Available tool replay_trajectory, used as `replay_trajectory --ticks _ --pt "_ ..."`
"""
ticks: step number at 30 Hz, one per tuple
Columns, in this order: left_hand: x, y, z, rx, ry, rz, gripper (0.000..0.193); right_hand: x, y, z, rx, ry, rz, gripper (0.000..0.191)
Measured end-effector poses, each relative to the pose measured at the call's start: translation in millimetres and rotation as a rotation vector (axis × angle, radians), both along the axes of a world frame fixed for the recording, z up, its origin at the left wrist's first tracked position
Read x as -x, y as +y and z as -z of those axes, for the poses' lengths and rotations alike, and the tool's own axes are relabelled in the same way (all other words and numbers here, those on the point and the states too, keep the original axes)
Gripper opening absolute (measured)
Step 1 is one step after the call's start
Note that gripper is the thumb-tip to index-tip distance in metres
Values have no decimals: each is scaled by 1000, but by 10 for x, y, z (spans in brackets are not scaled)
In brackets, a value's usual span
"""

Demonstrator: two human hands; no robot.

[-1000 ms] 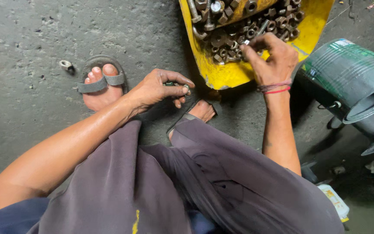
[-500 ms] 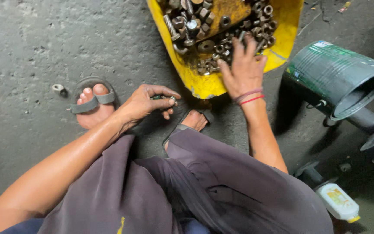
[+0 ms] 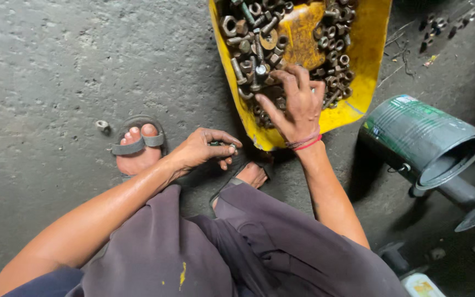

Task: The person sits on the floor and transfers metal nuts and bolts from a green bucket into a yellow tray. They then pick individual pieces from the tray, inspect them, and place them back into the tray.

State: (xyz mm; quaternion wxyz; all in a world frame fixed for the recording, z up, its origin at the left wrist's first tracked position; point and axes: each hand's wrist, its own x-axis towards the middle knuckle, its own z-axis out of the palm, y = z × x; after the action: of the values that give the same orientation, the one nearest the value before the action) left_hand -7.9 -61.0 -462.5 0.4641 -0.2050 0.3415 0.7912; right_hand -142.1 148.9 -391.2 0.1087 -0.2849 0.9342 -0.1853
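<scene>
Your left hand (image 3: 196, 151) is pinching what looks like a small bolt (image 3: 224, 146); your right hand (image 3: 298, 104), grip released, is resting on rusty nuts and bolts (image 3: 259, 44) in the yellow plastic tray (image 3: 366, 60).

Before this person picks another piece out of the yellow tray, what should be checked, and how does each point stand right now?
1. Left hand grips a small bolt: ok.
2. Right hand is over the nuts and bolts: ok.
3. Right hand already holds a piece: cannot tell.
4. Yellow tray lies within arm's reach: ok.
5. Green can lies on its side, apart from the tray: ok.
6. Loose nut on the floor beside the sandalled foot, apparently a slip risk: not ok.
</scene>
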Motion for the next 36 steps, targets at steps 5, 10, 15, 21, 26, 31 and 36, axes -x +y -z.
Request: replay_trajectory --ticks 5,10,15,21,26,31,36 --pt "0 -13 38 -32 -12 -11 30 -65 -50 224 -36 45 -155 50" --pt "31 17 46 -72 -32 -25 30 90 17 346 -27 30 -131 38" --pt "49 -23 46 -68 -38 -45 30 236 141 301 173 -103 -82 33" --pt "5 -17 58 -31 9 -6 32 489 384 510 421 -120 209 10" --pt "-26 3 51 -48 -9 -12 32 447 510 382 454 -33 500 17" --pt "-19 -37 59 -21 -6 -23 32 -229 126 245 310 -173 436 52" --pt "-19 51 36 -55 -61 -27 32 -228 -75 563 108 -102 414 60"
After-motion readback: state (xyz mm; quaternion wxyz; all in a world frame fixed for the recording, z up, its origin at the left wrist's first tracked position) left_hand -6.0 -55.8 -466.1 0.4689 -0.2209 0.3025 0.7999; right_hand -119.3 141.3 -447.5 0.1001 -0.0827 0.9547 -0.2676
